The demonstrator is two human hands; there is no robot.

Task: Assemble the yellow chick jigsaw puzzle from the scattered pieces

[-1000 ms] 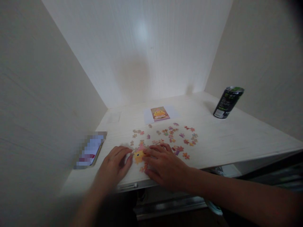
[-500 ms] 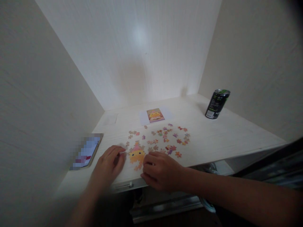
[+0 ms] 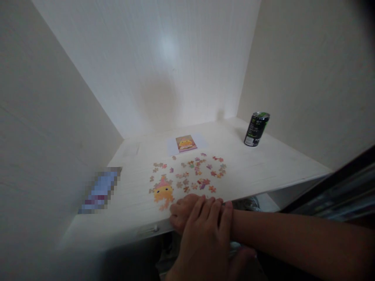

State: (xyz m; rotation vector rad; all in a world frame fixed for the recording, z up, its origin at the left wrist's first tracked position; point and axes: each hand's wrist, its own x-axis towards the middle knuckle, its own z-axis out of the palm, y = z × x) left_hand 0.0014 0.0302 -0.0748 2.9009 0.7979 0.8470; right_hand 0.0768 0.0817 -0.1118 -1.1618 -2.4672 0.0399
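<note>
Hands: together at the front edge of the counter [image 3: 263, 171]. The left hand [image 3: 205, 230] lies across the right wrist, fingers draped over it; from where I stand, I cannot tell whether it grips or merely rests. The right hand [image 3: 183, 212] is palm down with fingers curled under — whether a piece is tucked inside cannot be told.

Location of parts: the joined puzzle section [image 3: 163, 192], a yellow face under a pink peak, lies flat on the counter just beyond the right hand and to its left, apart from the fingers. Loose puzzle pieces [image 3: 204, 182] are scattered beyond the hands, mostly to the right of the section; some appear to touch or overlap. Farther back, a picture card [image 3: 186, 144] showing a similar yellow figure rests on a pale sheet [image 3: 202, 140]. A dark can [image 3: 256, 128] stands at the right; a phone-like device [image 3: 101, 190], its screen pixelated, lies at the left.

Handling: the pieces look thin, light and fairly stiff, probably card. Take a loose piece by opposite edges between thumb and fingertip; the knobs would likely bend or fray if pinched hard. The joined section should be treated as fragile — it would probably part at the seams if lifted by one corner. Slide it flat, with fingers spread against its outer edges.
</note>
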